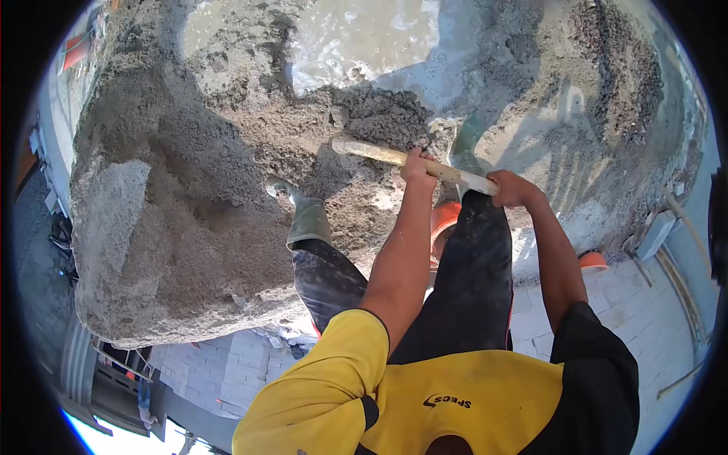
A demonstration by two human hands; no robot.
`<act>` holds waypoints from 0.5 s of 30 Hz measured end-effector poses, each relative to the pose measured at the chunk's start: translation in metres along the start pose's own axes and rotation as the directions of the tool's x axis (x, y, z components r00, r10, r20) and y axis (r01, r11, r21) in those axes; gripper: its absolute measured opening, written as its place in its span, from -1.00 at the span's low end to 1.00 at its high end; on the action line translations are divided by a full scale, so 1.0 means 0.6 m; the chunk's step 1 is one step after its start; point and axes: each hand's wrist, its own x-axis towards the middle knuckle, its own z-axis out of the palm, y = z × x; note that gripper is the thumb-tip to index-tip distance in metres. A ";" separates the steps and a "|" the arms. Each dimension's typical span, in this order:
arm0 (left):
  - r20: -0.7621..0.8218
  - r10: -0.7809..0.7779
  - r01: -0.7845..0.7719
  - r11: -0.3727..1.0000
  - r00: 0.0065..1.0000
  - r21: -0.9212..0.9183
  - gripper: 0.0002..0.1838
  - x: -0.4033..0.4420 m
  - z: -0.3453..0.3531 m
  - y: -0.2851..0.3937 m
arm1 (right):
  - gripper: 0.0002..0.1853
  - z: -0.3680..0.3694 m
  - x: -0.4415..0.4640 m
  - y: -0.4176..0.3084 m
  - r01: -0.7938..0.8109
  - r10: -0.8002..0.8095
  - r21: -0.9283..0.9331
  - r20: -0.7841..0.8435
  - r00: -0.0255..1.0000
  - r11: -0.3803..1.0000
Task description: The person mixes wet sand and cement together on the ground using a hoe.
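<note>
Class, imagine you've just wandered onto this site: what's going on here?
A person in rubber boots is standing in a heap of wet, grey-brown, sandy mix and gripping a long wooden handle. The left hand holds it near its middle, the right hand close to one end. Whatever tool head it has cannot be made out. A pool of cloudy grey water lies just ahead, with darker gravel off to the right. An orange bucket shows between the legs.
</note>
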 end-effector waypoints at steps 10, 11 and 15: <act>-0.120 0.281 -0.302 0.925 0.952 -0.229 -0.88 -0.164 -0.023 0.061 | -0.55 0.050 0.009 -0.015 0.226 -0.293 -0.452 -0.083 0.952 0.863; -0.095 0.380 -0.392 0.903 0.920 -0.178 -0.89 -0.183 -0.049 0.110 | -0.56 0.092 0.022 -0.044 0.342 -0.383 -0.335 -0.064 0.921 0.878; -0.083 0.605 -0.601 0.796 0.792 0.072 -0.86 -0.202 -0.171 0.348 | -0.43 0.299 0.151 -0.180 0.533 -0.534 0.017 0.043 0.845 0.846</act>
